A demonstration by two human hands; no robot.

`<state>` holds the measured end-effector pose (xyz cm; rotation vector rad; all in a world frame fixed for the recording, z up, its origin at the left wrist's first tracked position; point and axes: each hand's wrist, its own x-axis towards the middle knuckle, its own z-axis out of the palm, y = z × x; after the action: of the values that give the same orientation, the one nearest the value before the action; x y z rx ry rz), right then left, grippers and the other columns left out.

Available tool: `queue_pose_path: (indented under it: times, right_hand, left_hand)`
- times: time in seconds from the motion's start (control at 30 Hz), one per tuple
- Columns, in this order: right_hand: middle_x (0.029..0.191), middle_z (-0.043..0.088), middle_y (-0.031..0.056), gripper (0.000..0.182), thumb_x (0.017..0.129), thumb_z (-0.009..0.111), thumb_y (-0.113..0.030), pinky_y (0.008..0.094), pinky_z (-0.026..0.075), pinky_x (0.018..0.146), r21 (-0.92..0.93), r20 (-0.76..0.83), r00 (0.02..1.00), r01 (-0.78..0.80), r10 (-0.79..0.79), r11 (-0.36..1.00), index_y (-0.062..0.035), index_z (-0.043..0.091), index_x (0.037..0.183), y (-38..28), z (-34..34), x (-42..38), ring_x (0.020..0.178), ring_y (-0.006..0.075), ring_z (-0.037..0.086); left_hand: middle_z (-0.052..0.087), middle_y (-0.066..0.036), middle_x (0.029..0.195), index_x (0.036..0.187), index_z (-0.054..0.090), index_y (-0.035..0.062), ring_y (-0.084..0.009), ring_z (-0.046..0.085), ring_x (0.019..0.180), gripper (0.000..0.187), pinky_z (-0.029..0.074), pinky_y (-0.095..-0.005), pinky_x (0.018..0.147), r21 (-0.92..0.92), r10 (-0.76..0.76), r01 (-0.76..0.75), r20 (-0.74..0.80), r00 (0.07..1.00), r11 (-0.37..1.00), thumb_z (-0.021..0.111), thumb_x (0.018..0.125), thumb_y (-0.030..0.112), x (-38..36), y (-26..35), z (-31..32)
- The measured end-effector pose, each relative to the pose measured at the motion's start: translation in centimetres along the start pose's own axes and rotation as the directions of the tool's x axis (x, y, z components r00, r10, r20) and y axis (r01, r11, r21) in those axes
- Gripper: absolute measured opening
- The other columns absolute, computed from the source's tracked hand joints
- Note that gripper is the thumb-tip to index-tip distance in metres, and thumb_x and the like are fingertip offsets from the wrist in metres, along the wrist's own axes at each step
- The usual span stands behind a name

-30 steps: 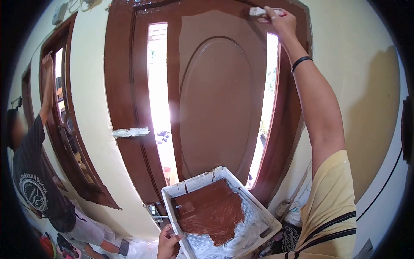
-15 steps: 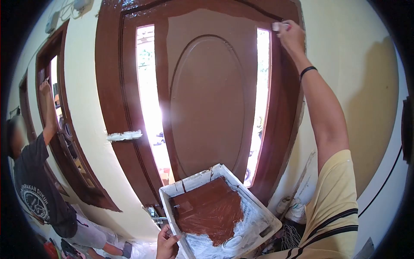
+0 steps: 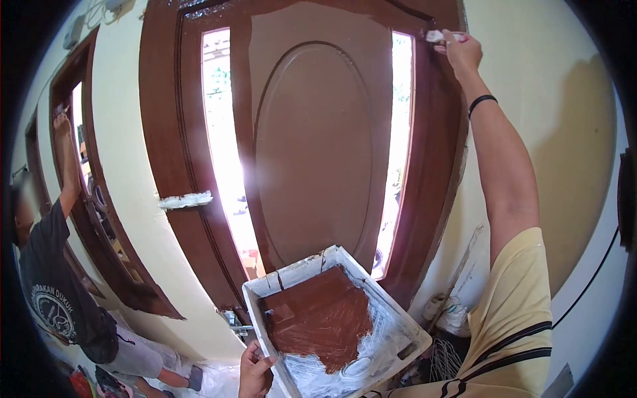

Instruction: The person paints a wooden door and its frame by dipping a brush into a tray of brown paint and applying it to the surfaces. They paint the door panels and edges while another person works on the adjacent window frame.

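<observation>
At far left, another person's raised hand [image 3: 62,123] works a separate brown window frame [image 3: 99,199]. The left hand [image 3: 255,371] grips the white plastic paint tray [image 3: 391,318], best kept level. The right hand [image 3: 462,53] clasps the small white-bristled paintbrush [image 3: 436,36] at the brown wooden door [image 3: 312,152] top-right corner; light, even strokes would likely avoid smearing the cream wall [image 3: 544,99].

Pale yellow short sleeve [image 3: 514,298] with dark stripes near its hem — black band [image 3: 482,101] just below the right hand [image 3: 462,53].
</observation>
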<state>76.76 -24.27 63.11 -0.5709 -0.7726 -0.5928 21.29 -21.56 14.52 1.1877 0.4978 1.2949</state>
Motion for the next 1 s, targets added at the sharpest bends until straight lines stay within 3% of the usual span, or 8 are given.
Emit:
queue_pose_path:
  times: [0.1, 0.2, 0.23, 0.33, 0.47, 0.63, 0.83, 1.0]
  right_hand:
    - [0.075, 0.067, 0.012, 0.026, 0.081, 0.071, -0.021, 0.0261, 0.052, 0.059, -0.319, -0.113, 0.949, 0.247, -0.295, 0.915, 0.0043, 0.066, 0.083, -1.9, -1.7, -1.2, 0.064, 0.0187, 0.067]
    - [0.076, 0.067, 0.0106, 0.026, 0.087, 0.065, -0.022, 0.0261, 0.051, 0.057, -0.453, -0.076, 0.959, 0.211, -0.274, 0.866, 0.0031, 0.064, 0.092, -5.7, -2.5, -5.9, 0.06, 0.0153, 0.064]
    - [0.072, 0.064, 0.0109, 0.011, 0.088, 0.063, -0.007, 0.0293, 0.057, 0.057, 0.212, 0.029, 0.997, 0.061, -0.069, 0.975, 0.0035, 0.062, 0.085, -7.1, -1.2, -8.3, 0.063, 0.0202, 0.065]
    - [0.073, 0.065, 0.0119, 0.016, 0.088, 0.065, -0.012, 0.0305, 0.056, 0.054, 0.263, 0.412, 0.911, -0.089, -0.028, 0.961, 0.0042, 0.063, 0.088, -9.3, -3.3, -13.9, 0.061, 0.0204, 0.065]
    - [0.067, 0.065, 0.0089, 0.014, 0.086, 0.066, -0.012, 0.0242, 0.053, 0.055, 0.116, 0.928, 0.372, -0.341, 0.021, 0.933, 0.0024, 0.064, 0.085, -9.4, -6.3, -21.8, 0.057, 0.0149, 0.065]
    - [0.067, 0.064, 0.004, 0.012, 0.079, 0.07, -0.012, 0.0247, 0.049, 0.057, -0.244, 0.962, -0.174, -0.195, 0.212, 0.95, -0.0008, 0.067, 0.083, -7.7, -6.4, -32.3, 0.06, 0.008, 0.06]
    - [0.076, 0.065, 0.0209, 0.016, 0.078, 0.071, -0.011, 0.0359, 0.049, 0.066, -0.119, 0.978, -0.177, -0.041, 0.11, 0.992, 0.0028, 0.066, 0.083, -4.6, -6.8, -38.4, 0.07, 0.0317, 0.065]
    - [0.074, 0.064, 0.0204, 0.013, 0.079, 0.069, -0.01, 0.0366, 0.049, 0.067, -0.006, 0.992, -0.122, 0.029, 0.009, 1.0, 0.0028, 0.065, 0.081, -4.1, -7.8, -41.4, 0.07, 0.0312, 0.065]
  left_hand:
    - [0.064, -0.006, 0.092, 0.109, 0.054, 0.0013, -0.0137, 0.061, 0.077, 0.038, 0.05, -0.027, 0.073, -0.068, 0.004, -0.006, -0.043, 0.999, 0.998, 0.066, 0.072, -0.003, 0.3, -0.3, 0.0]
    - [0.064, -0.005, 0.094, 0.109, 0.053, 0.0011, -0.0145, 0.063, 0.083, 0.041, 0.049, -0.0274, 0.079, -0.06, -0.004, 0.001, -0.047, 0.999, 0.998, 0.066, 0.07, -0.004, 0.3, -0.3, -0.1]
    - [0.065, -0.006, 0.096, 0.111, 0.053, 0.0011, -0.0147, 0.063, 0.085, 0.043, 0.049, -0.0273, 0.079, -0.056, -0.01, 0.007, -0.051, 0.999, 0.998, 0.066, 0.07, -0.004, 0.2, 0.2, 0.4]
    - [0.065, -0.006, 0.098, 0.114, 0.052, 0.001, -0.015, 0.064, 0.087, 0.045, 0.049, -0.027, 0.079, -0.01, -0.013, 0.013, -0.027, 1.0, 1.0, 0.065, 0.071, -0.003, 0.2, 0.3, 0.8]
    - [0.065, -0.006, 0.098, 0.115, 0.052, 0.0017, -0.0142, 0.064, 0.087, 0.044, 0.049, -0.0256, 0.08, 0.015, -0.024, 0.025, -0.063, 0.998, 1.0, 0.065, 0.073, -0.003, -0.3, 0.8, 2.0]
    - [0.066, -0.006, 0.097, 0.111, 0.051, 0.0029, -0.013, 0.063, 0.086, 0.039, 0.047, -0.0252, 0.079, -0.011, -0.007, 0.006, -0.046, 0.999, 1.0, 0.064, 0.075, -0.004, -0.4, 1.1, 2.2]
    - [0.067, -0.009, 0.095, 0.112, 0.049, 0.0022, -0.0148, 0.065, 0.082, 0.04, 0.049, -0.0263, 0.079, 0.003, -0.02, 0.02, -0.059, 0.998, 1.0, 0.062, 0.074, -0.006, -0.7, 1.5, 2.7]
    - [0.066, -0.008, 0.094, 0.112, 0.049, 0.0023, -0.0141, 0.065, 0.081, 0.041, 0.049, -0.0251, 0.077, -0.009, -0.009, 0.008, -0.058, 0.998, 1.0, 0.062, 0.074, -0.006, -0.7, 1.4, 2.2]
